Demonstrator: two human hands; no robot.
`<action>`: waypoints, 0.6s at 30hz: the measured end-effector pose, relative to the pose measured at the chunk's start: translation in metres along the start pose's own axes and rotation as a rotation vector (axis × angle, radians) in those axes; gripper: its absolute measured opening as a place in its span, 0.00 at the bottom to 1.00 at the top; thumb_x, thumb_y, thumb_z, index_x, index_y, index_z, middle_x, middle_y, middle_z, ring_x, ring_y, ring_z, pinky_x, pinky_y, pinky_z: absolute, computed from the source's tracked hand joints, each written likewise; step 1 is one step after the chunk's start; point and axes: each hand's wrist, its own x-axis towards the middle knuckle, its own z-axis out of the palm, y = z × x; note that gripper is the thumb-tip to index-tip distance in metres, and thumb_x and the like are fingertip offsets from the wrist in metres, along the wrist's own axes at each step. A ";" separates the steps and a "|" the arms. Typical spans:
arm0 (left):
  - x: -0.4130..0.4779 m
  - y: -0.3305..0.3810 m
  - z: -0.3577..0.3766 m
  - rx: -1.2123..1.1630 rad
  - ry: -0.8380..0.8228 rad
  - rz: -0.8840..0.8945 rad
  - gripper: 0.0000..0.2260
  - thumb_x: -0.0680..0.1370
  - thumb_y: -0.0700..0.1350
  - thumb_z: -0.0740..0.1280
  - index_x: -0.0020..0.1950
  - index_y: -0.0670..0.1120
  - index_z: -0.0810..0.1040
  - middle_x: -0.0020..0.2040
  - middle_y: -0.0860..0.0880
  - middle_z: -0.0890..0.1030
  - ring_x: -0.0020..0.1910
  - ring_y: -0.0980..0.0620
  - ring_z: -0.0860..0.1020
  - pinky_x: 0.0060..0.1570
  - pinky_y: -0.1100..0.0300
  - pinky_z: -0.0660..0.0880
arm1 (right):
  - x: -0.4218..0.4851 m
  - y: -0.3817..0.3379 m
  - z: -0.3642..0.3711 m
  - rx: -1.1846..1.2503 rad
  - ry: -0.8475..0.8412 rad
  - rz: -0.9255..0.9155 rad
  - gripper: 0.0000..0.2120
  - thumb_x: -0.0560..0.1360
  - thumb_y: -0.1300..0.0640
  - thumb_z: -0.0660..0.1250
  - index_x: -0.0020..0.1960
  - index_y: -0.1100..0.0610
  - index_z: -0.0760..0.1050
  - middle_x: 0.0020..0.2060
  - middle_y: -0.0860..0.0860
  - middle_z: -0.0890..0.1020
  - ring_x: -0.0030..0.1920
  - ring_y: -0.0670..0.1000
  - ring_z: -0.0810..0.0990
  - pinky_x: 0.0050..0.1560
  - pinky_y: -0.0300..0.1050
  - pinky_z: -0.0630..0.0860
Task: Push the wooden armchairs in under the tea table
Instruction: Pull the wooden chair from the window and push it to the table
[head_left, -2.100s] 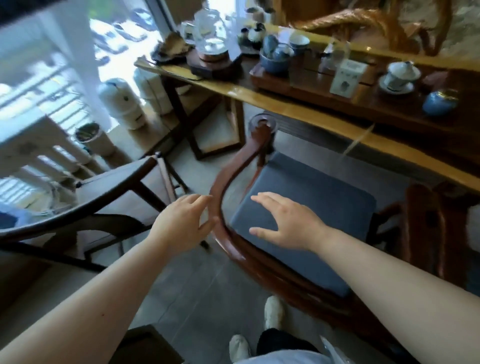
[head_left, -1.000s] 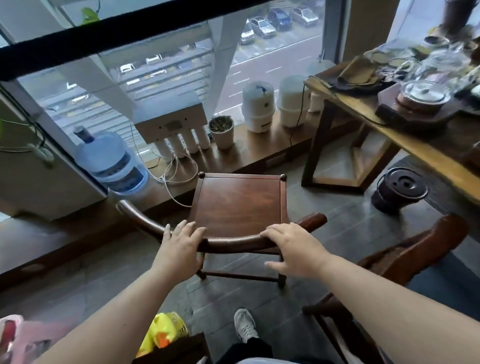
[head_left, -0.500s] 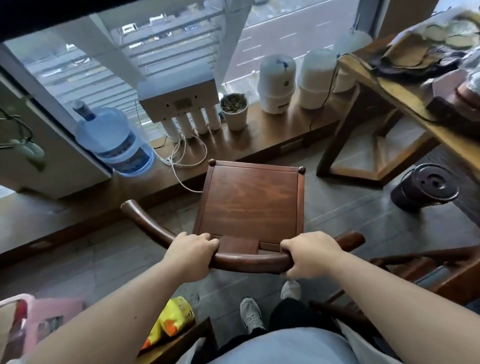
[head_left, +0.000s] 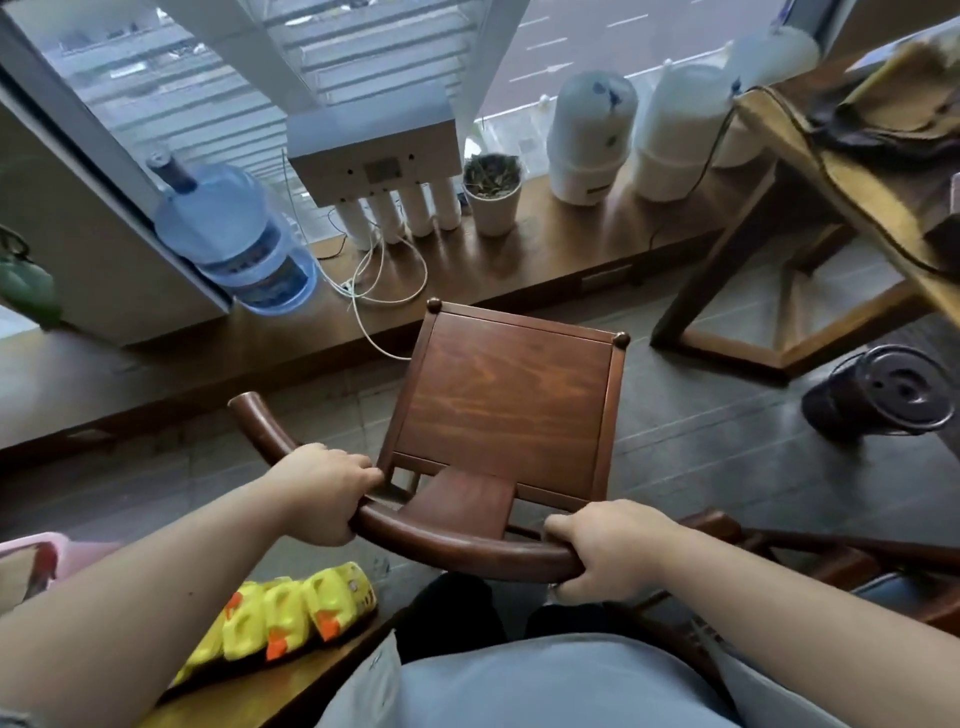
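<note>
Both my hands are clamped on the curved top rail of the wooden armchair (head_left: 506, 400) — left hand (head_left: 324, 491) toward its left bend, right hand (head_left: 605, 551) toward its right end, the seat straight ahead of them. Solid hardwood, so I judge it stiff and fairly heavy; the smooth rail looks the best hold. The worktop (head_left: 852, 171) stands ahead and to the right of my right hand. The chair's legs are hidden under the seat — and the second chair by my right forearm is mostly cut off.

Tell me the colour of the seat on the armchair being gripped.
Reddish-brown wood with visible grain, no cushion: the seat shows best in the head view.
</note>
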 end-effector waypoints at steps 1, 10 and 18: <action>0.001 -0.003 -0.003 0.015 -0.047 0.002 0.17 0.66 0.55 0.66 0.54 0.57 0.76 0.47 0.57 0.78 0.44 0.54 0.78 0.45 0.55 0.77 | 0.002 -0.001 0.000 0.025 -0.021 0.013 0.21 0.65 0.34 0.66 0.52 0.45 0.72 0.43 0.47 0.81 0.42 0.54 0.78 0.43 0.50 0.77; 0.011 -0.005 -0.006 0.146 -0.128 0.151 0.09 0.67 0.49 0.63 0.44 0.52 0.78 0.38 0.53 0.80 0.37 0.49 0.79 0.41 0.54 0.79 | 0.032 -0.010 -0.007 0.198 -0.326 0.197 0.13 0.60 0.52 0.75 0.44 0.53 0.82 0.39 0.50 0.85 0.39 0.51 0.83 0.41 0.49 0.81; 0.014 -0.009 -0.009 0.154 -0.095 0.155 0.09 0.66 0.50 0.63 0.44 0.55 0.77 0.35 0.54 0.78 0.35 0.51 0.79 0.39 0.56 0.79 | 0.031 -0.013 -0.012 0.224 -0.305 0.280 0.16 0.56 0.52 0.77 0.42 0.56 0.83 0.39 0.54 0.86 0.41 0.57 0.84 0.35 0.46 0.78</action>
